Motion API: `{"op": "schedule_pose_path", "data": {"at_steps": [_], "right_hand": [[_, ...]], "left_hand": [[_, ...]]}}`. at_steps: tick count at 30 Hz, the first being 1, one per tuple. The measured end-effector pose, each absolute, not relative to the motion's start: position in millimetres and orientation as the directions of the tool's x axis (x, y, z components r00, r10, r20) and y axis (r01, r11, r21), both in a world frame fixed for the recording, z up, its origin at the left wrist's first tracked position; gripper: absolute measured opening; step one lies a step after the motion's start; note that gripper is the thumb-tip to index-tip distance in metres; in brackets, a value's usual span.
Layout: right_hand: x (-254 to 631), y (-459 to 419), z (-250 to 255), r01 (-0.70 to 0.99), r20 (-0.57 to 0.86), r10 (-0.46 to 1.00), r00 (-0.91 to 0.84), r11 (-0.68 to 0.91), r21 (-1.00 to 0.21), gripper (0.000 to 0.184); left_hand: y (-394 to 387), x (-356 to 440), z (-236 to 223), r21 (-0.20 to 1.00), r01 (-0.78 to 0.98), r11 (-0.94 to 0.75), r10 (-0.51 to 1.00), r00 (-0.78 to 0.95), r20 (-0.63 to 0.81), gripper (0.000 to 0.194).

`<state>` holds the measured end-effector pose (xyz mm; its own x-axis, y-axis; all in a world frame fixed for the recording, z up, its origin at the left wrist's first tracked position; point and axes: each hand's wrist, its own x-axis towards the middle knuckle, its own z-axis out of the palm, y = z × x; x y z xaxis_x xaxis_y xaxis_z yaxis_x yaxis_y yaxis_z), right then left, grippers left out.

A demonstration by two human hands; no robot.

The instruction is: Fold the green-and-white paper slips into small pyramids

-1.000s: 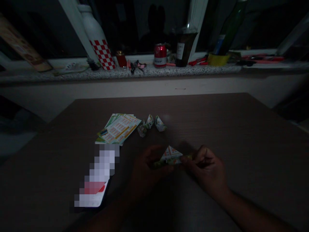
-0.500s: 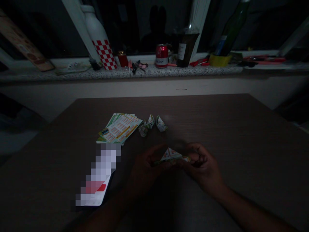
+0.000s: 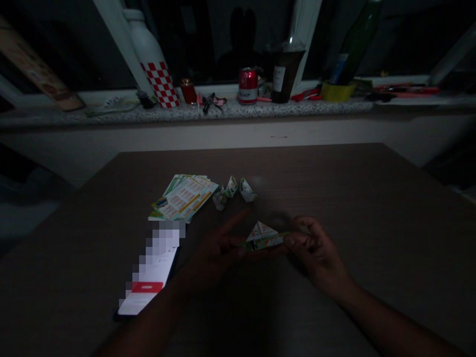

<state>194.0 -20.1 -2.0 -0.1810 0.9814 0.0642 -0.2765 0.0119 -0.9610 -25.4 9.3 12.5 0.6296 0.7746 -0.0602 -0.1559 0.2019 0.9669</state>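
A folded piece of printed paper (image 3: 264,238), with a triangular peak above a flat green band, is held between both hands over the table. My left hand (image 3: 219,253) pinches its left end, the index finger stretched away from it. On the right end, my right hand (image 3: 316,248) grips the paper between thumb and fingers. Beyond the hands lie several small folded paper pieces (image 3: 247,190). To their left is a stack of printed leaflets (image 3: 186,198). A lit phone (image 3: 148,282), partly blurred out, rests beside my left forearm.
The brown table (image 3: 353,198) ends at a wall under a granite sill (image 3: 223,114). On the sill stand a checkered white bottle (image 3: 156,64), a red can (image 3: 248,87), a dark cup (image 3: 284,74), a green bottle (image 3: 359,44) and a yellow tape roll (image 3: 336,92).
My left thumb and fingers have shifted leftward along the folded paper, and its green band now shows. The left index finger has stretched out. My right hand keeps its hold on the right end.
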Motion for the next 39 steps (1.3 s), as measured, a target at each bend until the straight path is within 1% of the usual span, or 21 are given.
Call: {"op": "schedule_pose_path", "data": {"at_steps": [2,4,6,8,10,11,14,16,18,20,23,24,27,29,31,34,37,39], "right_hand": [[193.6,-19.5,-4.2,-0.268,0.078,0.986,-0.147,0.036,-0.963,0.020],[193.2,-18.0,-6.4,-0.223,0.097,0.992,-0.081,0.077,-0.972,0.014],[193.0,-16.1,-7.9,-0.148,0.135,0.991,0.001,0.133,-0.980,0.009],[193.0,-14.7,-8.6,-0.064,0.179,0.980,0.082,0.184,-0.981,0.005],[192.9,-14.3,-8.7,0.012,0.210,0.965,0.155,0.210,-0.978,0.007],[192.7,-14.4,-8.8,0.047,0.219,0.958,0.186,0.214,-0.976,0.010],[191.8,-15.8,-9.2,0.125,0.251,0.939,0.235,0.227,-0.966,0.015],[191.0,-16.5,-9.5,0.150,0.276,0.931,0.240,0.245,-0.958,0.015],[190.2,-16.6,-9.8,0.159,0.288,0.924,0.251,0.254,-0.954,0.015],[189.5,-16.3,-9.8,0.149,0.271,0.925,0.265,0.239,-0.960,0.016],[188.9,-15.8,-8.4,0.096,0.216,0.936,0.277,0.197,-0.976,0.020],[188.6,-15.6,-7.3,0.074,0.194,0.940,0.281,0.180,-0.981,0.021],[187.6,-14.4,-2.4,-0.006,0.099,0.952,0.290,0.105,-0.994,0.021],[186.9,-12.8,0.5,-0.077,0.024,0.962,0.272,0.047,-0.996,0.023],[186.5,-11.2,1.6,-0.145,-0.039,0.973,0.226,-0.006,-0.989,0.026],[187.2,-9.7,-0.6,-0.207,-0.090,0.983,0.161,-0.056,-0.977,0.030],[189.1,-9.4,-5.2,-0.210,-0.096,0.987,0.130,-0.068,-0.975,0.031],[190.7,-9.4,-8.0,-0.177,-0.075,0.990,0.116,-0.053,-0.983,0.025]], "left_hand": [[8.4,-24.1,12.1,0.962,-0.169,0.215,0.784,0.618,-0.066,0.071],[7.5,-20.9,11.0,0.959,-0.171,0.226,0.822,0.562,-0.093,0.067],[7.0,-16.6,8.6,0.965,-0.129,0.227,0.885,0.440,-0.150,0.057],[7.0,-12.1,5.6,0.972,-0.074,0.224,0.941,0.277,-0.196,0.041],[7.0,-7.9,3.8,0.973,-0.053,0.224,0.967,0.139,-0.215,0.027],[7.0,-6.0,3.8,0.972,-0.064,0.225,0.972,0.088,-0.219,0.024],[6.3,-1.6,7.0,0.968,-0.109,0.225,0.973,-0.032,-0.229,0.027],[5.6,0.2,9.9,0.974,-0.085,0.209,0.973,-0.080,-0.216,0.028],[4.8,1.4,11.5,0.980,-0.037,0.195,0.977,-0.086,-0.197,0.023],[3.8,2.2,11.6,0.984,-0.023,0.176,0.979,-0.097,-0.178,0.020],[1.7,2.7,10.8,0.991,-0.021,0.131,0.980,-0.145,-0.133,0.024],[1.0,2.6,10.7,0.994,-0.008,0.113,0.982,-0.153,-0.113,0.022],[-0.5,2.0,11.0,0.994,0.080,0.081,0.991,-0.113,-0.072,0.009],[-0.8,1.4,11.3,0.988,0.135,0.069,0.994,-0.091,-0.057,0.005],[-0.9,0.6,11.2,0.984,0.174,0.049,0.996,-0.088,-0.034,0.006],[-1.9,-0.5,11.1,0.976,0.214,0.024,0.995,-0.099,-0.003,0.010],[-3.9,-0.5,13.6,0.964,0.264,0.043,0.993,-0.121,-0.011,0.014],[-5.3,0.0,15.9,0.955,0.291,0.055,0.991,-0.133,-0.016,0.017]]}}
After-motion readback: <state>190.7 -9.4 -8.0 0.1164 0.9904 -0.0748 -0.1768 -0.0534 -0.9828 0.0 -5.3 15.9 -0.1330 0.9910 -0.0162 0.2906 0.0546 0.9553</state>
